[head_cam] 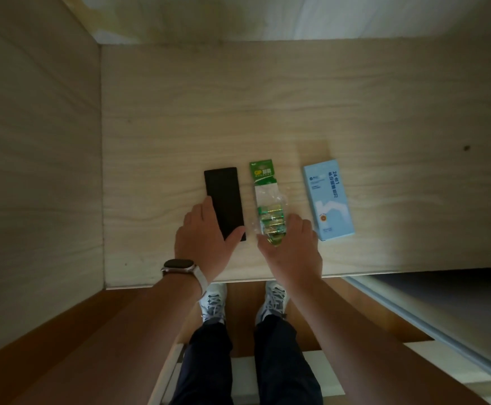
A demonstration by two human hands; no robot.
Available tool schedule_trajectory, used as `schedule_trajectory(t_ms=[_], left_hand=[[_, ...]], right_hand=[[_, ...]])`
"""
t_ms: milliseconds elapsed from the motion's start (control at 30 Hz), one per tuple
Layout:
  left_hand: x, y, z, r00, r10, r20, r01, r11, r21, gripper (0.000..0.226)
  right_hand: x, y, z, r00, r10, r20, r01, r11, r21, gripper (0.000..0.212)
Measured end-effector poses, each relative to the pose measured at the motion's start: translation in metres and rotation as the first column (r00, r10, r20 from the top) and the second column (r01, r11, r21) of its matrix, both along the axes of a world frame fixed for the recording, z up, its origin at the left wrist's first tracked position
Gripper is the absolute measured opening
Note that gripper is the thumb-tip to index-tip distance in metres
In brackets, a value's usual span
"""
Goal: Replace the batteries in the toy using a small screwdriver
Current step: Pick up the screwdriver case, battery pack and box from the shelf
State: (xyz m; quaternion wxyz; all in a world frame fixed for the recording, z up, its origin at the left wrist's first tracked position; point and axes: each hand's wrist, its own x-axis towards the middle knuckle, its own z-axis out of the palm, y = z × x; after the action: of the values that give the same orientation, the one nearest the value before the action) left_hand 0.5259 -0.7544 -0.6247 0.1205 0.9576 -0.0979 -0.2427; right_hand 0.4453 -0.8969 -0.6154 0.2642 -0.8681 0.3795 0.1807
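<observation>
Nearest the front edge of the wooden shelf [150,258], the left hand [206,238] clasps the near end of a black slab [223,194], thumb over its right edge and fingers along its left. In this dim view it is probably the toy. It looks stiff, smooth and light, best held by its long edges. Just right of it, the right hand [292,247] curls down on the battery pack [264,197], gripping the crinkly blister over the cells. Thin plastic will give, so hold the cells themselves. Farther right lies the blue screwdriver box [327,200], untouched.
</observation>
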Motion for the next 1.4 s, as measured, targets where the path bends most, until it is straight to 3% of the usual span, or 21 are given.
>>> schedule_trajectory(t_ms=[100, 200, 400, 833, 967, 1267, 1400], left_hand=[[0.001, -0.004, -0.005, 0.999, 0.037, 0.013, -0.037, 0.999, -0.020, 0.095], [0.002, -0.007, -0.009, 0.997, 0.077, 0.002, -0.077, 0.997, -0.031, 0.102], [0.001, -0.010, -0.017, 0.975, 0.218, -0.052, -0.224, 0.954, -0.198, 0.106], [-0.003, -0.006, -0.023, 0.904, 0.362, -0.227, -0.427, 0.764, -0.484, 0.038], [-0.004, -0.005, -0.022, 0.887, 0.382, -0.259, -0.462, 0.725, -0.511, 0.033], [-0.009, 0.001, -0.014, 0.822, 0.443, -0.359, -0.570, 0.620, -0.539, 0.030], [-0.009, 0.004, -0.012, 0.824, 0.424, -0.376, -0.566, 0.608, -0.557, 0.029]], right_hand=[[0.004, 0.003, -0.006, 1.000, 0.000, -0.006, -0.001, 0.999, -0.041, 0.073], [0.005, 0.006, -0.009, 1.000, 0.007, -0.007, -0.008, 0.997, -0.078, 0.063], [0.004, 0.005, -0.014, 1.000, -0.010, 0.027, 0.011, 0.999, -0.045, 0.059], [0.003, -0.012, -0.026, 0.978, -0.152, 0.141, 0.122, 0.972, 0.202, 0.052], [0.003, -0.018, -0.026, 0.975, -0.182, 0.126, 0.142, 0.950, 0.278, 0.037], [0.002, -0.023, -0.019, 0.991, -0.062, 0.116, 0.009, 0.914, 0.407, 0.016], [-0.005, -0.025, -0.019, 0.988, -0.041, 0.146, -0.020, 0.919, 0.394, 0.015]])
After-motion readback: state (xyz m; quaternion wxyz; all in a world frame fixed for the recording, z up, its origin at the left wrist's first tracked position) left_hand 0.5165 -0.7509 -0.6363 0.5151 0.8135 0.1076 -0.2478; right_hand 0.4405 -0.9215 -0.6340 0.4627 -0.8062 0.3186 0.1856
